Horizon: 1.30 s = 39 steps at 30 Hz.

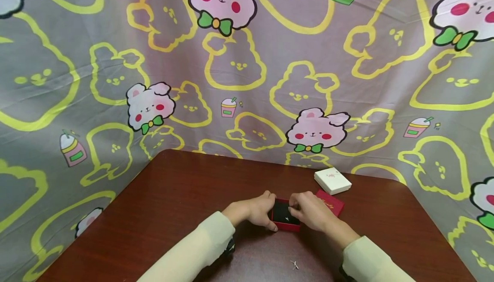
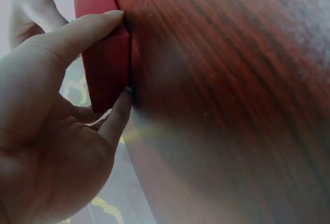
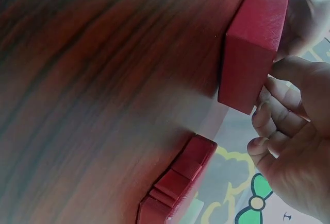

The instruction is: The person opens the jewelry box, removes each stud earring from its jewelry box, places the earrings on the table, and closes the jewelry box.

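Note:
A small open red jewelry box [image 1: 288, 227] with a black insert [image 1: 280, 208] stands on the table. My left hand [image 1: 257, 211] grips its left side; in the left wrist view the thumb [image 2: 93, 31] lies along the box wall. My right hand [image 1: 311, 211] is at the box's right side, fingers bent, the tips over the insert. In the right wrist view the box wall [image 3: 245, 69] hides its thumb and index tips, so whether they pinch anything cannot be seen. A tiny silvery piece [image 1: 287, 219] shows on the insert.
A red lid [image 1: 335, 204] with gold lettering lies right of the box, partly behind my right hand. Beyond it sits a white box [image 1: 332, 181]. Another small silvery piece [image 1: 294, 265] lies near the front of the brown table [image 1: 185, 179]. Patterned cloth [image 1: 239, 102] hangs around.

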Each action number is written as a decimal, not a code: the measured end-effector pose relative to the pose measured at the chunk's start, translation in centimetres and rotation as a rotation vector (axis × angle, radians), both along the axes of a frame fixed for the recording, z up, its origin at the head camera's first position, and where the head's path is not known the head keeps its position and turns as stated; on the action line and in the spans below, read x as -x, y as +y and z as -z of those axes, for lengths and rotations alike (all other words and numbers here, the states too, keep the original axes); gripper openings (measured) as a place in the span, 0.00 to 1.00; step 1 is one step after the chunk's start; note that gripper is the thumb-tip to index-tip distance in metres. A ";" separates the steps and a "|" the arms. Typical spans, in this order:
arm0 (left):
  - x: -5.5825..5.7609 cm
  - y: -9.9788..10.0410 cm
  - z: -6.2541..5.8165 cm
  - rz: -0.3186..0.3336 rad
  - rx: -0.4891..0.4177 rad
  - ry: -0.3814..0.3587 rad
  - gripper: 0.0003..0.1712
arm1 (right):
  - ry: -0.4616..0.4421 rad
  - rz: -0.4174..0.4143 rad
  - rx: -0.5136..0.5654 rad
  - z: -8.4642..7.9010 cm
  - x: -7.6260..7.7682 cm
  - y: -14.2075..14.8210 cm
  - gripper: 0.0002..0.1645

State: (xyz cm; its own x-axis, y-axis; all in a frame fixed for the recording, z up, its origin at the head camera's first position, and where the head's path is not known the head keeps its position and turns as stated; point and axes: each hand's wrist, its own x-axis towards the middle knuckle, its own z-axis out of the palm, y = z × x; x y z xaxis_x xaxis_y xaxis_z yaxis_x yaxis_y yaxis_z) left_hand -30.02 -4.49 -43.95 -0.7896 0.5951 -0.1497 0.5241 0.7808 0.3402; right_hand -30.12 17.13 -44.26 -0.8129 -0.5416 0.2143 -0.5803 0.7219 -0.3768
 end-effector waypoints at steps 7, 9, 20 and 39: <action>0.0 0.0 0.0 -0.003 0.001 -0.001 0.48 | -0.001 -0.074 0.038 -0.2 0.1 0.4 0.08; 0.0 0.0 0.0 -0.005 -0.003 -0.003 0.48 | 0.000 -0.087 0.047 -0.3 0.2 0.5 0.09; -0.1 -0.1 0.1 -0.004 -0.011 -0.015 0.49 | 0.008 -0.136 0.090 -0.5 -0.2 1.1 0.06; -0.1 -0.1 0.0 -0.010 -0.011 -0.003 0.53 | 0.028 -0.102 0.118 -1.0 -0.8 2.1 0.06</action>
State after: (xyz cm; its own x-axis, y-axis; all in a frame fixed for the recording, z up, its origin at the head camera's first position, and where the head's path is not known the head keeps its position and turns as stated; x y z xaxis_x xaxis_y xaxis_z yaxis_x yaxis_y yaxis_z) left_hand -29.92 -4.55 -43.91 -0.7949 0.5890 -0.1454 0.5152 0.7819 0.3508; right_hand -29.37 19.22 -43.24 -0.7476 -0.5909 0.3031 -0.6600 0.6100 -0.4386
